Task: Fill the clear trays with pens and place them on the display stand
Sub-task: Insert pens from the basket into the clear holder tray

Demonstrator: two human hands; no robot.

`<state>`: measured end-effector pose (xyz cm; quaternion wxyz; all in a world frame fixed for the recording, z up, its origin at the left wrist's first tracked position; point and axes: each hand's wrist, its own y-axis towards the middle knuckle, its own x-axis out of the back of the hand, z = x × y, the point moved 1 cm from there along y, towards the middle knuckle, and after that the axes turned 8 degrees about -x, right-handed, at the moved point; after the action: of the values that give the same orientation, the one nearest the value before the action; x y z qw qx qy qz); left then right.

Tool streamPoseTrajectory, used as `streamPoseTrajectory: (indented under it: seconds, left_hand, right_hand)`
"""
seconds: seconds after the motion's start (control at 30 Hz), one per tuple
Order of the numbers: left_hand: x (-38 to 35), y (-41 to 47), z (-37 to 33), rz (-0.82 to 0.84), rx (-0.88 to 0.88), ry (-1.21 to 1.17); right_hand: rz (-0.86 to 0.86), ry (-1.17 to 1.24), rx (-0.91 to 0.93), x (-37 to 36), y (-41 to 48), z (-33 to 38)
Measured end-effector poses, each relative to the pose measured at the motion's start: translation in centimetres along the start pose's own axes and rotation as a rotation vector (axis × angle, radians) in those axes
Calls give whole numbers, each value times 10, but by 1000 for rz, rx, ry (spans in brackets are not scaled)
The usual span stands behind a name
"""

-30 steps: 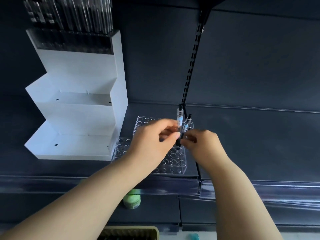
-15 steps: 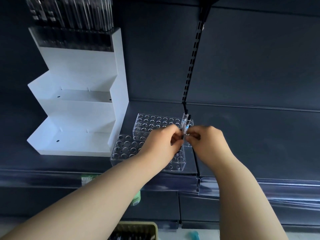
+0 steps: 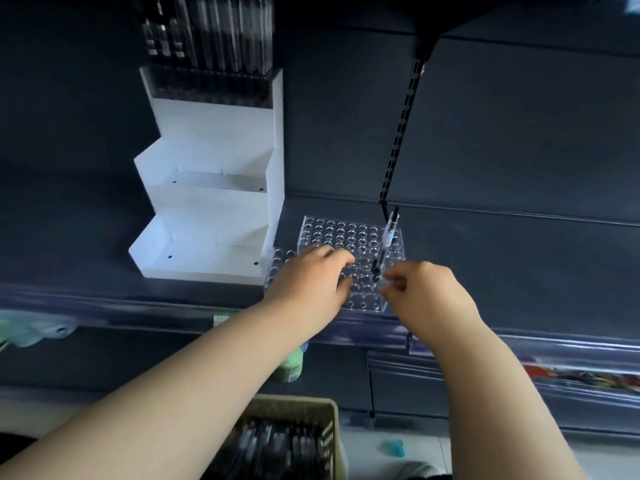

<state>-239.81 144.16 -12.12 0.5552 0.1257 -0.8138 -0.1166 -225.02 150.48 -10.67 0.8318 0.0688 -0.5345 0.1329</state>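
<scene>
**Ana:** Where is the pen?

**Ben:** The clear pen with a black grip (image 3: 387, 239) stands in the near clear plastic tray with round holes (image 3: 363, 301), at its right end, I think. Its low end is down in a hole. Its top points up and leans a bit toward the back wall.

**Ana:** Which hand is closer to it?

**Ben:** The right hand (image 3: 427, 294). Its bent fingers are just beside the low end of the pen, on the pen's right. It is too blurry to tell if they pinch it or not.

**Ana:** And the other one?

**Ben:** The left hand (image 3: 308, 282) is over the same tray, left of the pen and a little apart from it. Its fingers curl down at the holes, but I cannot tell if it grips the tray. The hands are apart, with the pen between them.

**Ana:** What is around them?

**Ben:** A second clear tray with holes (image 3: 341, 230) sits right behind the first, on the dark shelf (image 3: 502, 268). The white stepped display stand (image 3: 214, 199) is just to the left.

**Ana:** What comes next?

**Ben:** More pens, I guess. They lie in the tan basket (image 3: 332, 420) down low, so a hand must drop back toward the body, then bring a pen up straight over a hole.
</scene>
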Motion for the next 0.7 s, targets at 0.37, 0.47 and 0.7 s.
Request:
streamPoseTrajectory:
  seconds: [0.37, 0.47, 0.7]
  left_hand:
    - [18, -150, 44, 211, -35, 397]
    - [11, -193, 62, 323, 41, 424]
    - [-21, -256, 92, 594, 345, 211]
  right_hand:
    - [337, -205, 114, -88, -102, 35]
    - [412, -291, 110, -121, -130, 37]
    - [565, -399, 31, -176, -172, 37]
